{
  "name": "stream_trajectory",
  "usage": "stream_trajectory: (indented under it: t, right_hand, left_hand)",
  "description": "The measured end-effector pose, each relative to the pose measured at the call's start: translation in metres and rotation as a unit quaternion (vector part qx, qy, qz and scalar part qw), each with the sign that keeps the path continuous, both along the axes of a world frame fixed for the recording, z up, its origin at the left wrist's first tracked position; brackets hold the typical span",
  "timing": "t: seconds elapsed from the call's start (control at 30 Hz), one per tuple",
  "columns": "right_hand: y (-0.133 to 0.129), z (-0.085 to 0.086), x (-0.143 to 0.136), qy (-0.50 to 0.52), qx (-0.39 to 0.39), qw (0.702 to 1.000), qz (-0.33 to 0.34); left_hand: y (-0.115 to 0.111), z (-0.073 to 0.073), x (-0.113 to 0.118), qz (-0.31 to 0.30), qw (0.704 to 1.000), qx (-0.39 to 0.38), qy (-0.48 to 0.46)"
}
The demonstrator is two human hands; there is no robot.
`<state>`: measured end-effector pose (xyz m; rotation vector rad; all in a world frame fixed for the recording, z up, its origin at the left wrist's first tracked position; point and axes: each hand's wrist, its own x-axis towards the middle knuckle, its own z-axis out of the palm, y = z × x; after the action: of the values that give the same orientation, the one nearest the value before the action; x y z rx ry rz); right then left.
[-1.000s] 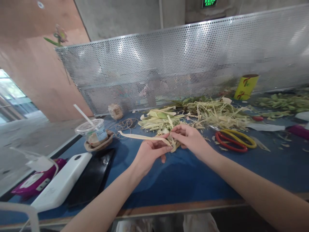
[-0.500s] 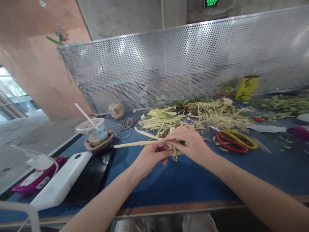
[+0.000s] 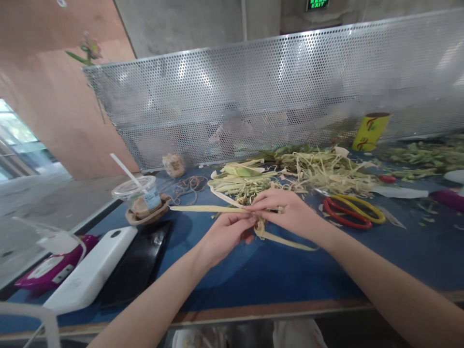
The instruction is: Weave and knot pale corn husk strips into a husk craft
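Note:
Above the blue tabletop, my left hand (image 3: 229, 235) and my right hand (image 3: 281, 212) meet, both closed on pale corn husk strips (image 3: 206, 209). Two strip ends stick out to the left of my fingers, one nearly level, the other slanting up. Below my right hand a knotted or braided part hangs, and a loose husk strip (image 3: 288, 240) trails from it to the right. My fingertips hide where the strips cross. Just behind my hands lies a heap of husks (image 3: 239, 176) with small dried plant bits.
Red-and-yellow-handled scissors (image 3: 348, 212) lie right of my hands, near shredded husks (image 3: 326, 169). To the left are a lidded plastic cup (image 3: 139, 198), twine (image 3: 188, 186), a black phone-like slab (image 3: 137, 263), a white power bank (image 3: 92, 270). A perforated metal screen (image 3: 232, 96) stands behind.
A loose strip now hangs out to the right below my right hand. My right hand has turned slightly, and the slanting strip at the left has shifted. My left hand stays almost in place.

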<state>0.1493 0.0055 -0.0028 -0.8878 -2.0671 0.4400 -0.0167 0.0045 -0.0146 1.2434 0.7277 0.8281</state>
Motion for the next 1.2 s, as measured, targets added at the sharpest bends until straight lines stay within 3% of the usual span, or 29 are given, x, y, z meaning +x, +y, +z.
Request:
stream_trajectory:
  t: [0.17, 0.27, 0.33, 0.47, 0.57, 0.67, 0.73, 0.87, 1.0, 1.2]
  right_hand:
    - [0.0, 0.002, 0.001, 0.073, -0.16, 0.984, 0.025]
    - [0.002, -0.001, 0.001, 0.127, -0.273, 0.951, 0.071]
    - [0.002, -0.003, 0.0, 0.171, -0.308, 0.931, 0.092]
    - [0.001, -0.003, -0.001, 0.231, -0.224, 0.941, 0.099]
    - [-0.003, -0.001, -0.002, 0.221, -0.127, 0.964, 0.076]
    - [-0.004, -0.001, -0.001, 0.225, -0.082, 0.966, 0.095]
    - [-0.005, -0.001, 0.0, 0.192, -0.036, 0.977, 0.091]
    - [-0.01, 0.001, 0.003, 0.003, 0.081, 0.996, 0.038]
    - [-0.014, 0.006, 0.002, -0.111, 0.095, 0.989, 0.03]
    - [-0.012, 0.007, 0.001, -0.107, 0.111, 0.988, 0.003]
  left_hand:
    - [-0.003, 0.003, 0.002, 0.008, 0.998, -0.049, -0.049]
    - [-0.004, 0.003, 0.003, 0.007, 0.999, -0.033, -0.031]
    - [-0.003, 0.0, 0.003, -0.005, 1.0, -0.016, -0.002]
    - [0.0, -0.007, 0.002, -0.024, 0.998, 0.024, 0.056]
    - [0.002, -0.009, 0.0, -0.034, 0.994, 0.053, 0.089]
    - [0.001, -0.007, 0.001, -0.022, 0.994, 0.056, 0.094]
    - [-0.001, -0.003, 0.001, -0.009, 0.995, 0.05, 0.087]
    - [-0.005, 0.005, 0.001, 0.026, 0.998, 0.029, 0.058]
    - [-0.003, 0.005, -0.001, 0.041, 0.999, -0.008, 0.02]
    - [-0.002, 0.001, -0.003, 0.044, 0.999, -0.008, 0.015]
